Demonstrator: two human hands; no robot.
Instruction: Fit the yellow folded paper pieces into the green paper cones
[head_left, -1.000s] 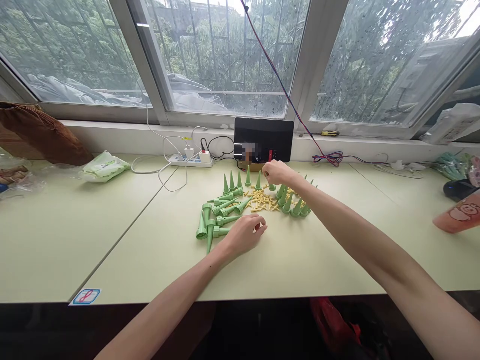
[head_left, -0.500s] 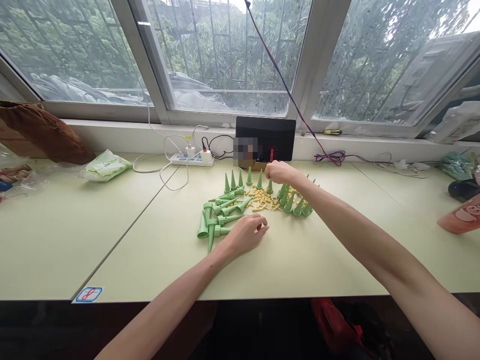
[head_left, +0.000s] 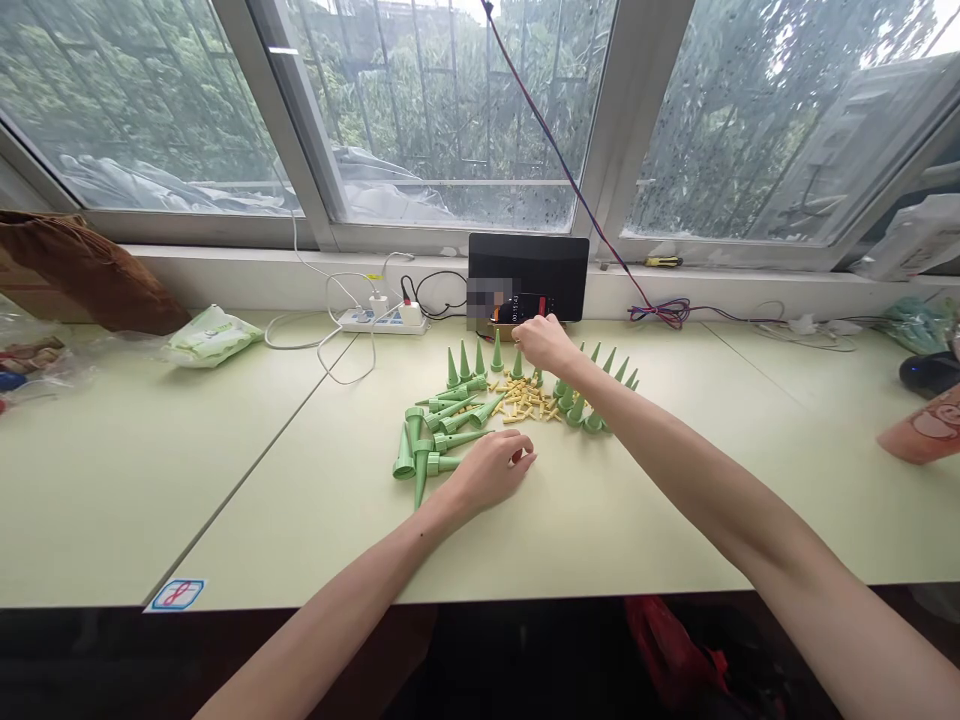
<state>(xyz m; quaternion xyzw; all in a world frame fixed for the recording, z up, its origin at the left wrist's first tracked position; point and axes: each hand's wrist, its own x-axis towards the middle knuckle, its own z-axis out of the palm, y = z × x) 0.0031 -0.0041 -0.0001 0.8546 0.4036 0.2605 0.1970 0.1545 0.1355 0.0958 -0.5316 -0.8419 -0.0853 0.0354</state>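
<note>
My right hand [head_left: 546, 343] reaches to the back of the group, its fingers pinched together at the tip of an upright green cone spike [head_left: 517, 364]; anything small between the fingertips is hidden. My left hand [head_left: 496, 466] rests on the tabletop, loosely curled with no object visible in it. Beside it on the left lies a pile of green cone spikes [head_left: 451, 416] with ribbed caps. Small yellow pegs [head_left: 525, 398] are scattered between the two hands. More green spikes [head_left: 576, 408] stand upright at the right, partly behind my right forearm.
A dark screen [head_left: 529, 262] leans at the back, with a phone showing a timer [head_left: 525, 306] before it. A power strip [head_left: 382, 321] with white cables sits to its left. A wipes packet [head_left: 214, 337] lies far left, and an orange cup [head_left: 922, 428] lies far right.
My right hand has moved a little left, from one standing spike to the one beside it, uncovering part of the phone. My left hand stays in place.
</note>
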